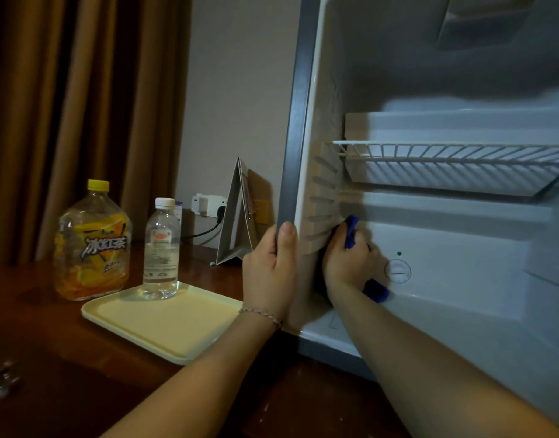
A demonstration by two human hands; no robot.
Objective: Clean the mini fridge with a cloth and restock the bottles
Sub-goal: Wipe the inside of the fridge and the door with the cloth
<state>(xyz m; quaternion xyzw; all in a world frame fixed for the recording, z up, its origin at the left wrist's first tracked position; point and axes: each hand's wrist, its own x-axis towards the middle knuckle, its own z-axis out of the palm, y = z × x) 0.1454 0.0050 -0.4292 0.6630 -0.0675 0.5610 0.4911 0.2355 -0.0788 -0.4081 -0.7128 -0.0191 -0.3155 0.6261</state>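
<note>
Gripping the fridge (298, 128) edge, left hand (268, 273); right hand (347, 263) clutches blue cloth (351, 230) beside bottles (161, 248).

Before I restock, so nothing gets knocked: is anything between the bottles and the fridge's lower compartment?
Yes: the left hand grips the fridge frame, and the right hand holds the cloth inside, both in the bottles' path.
</note>
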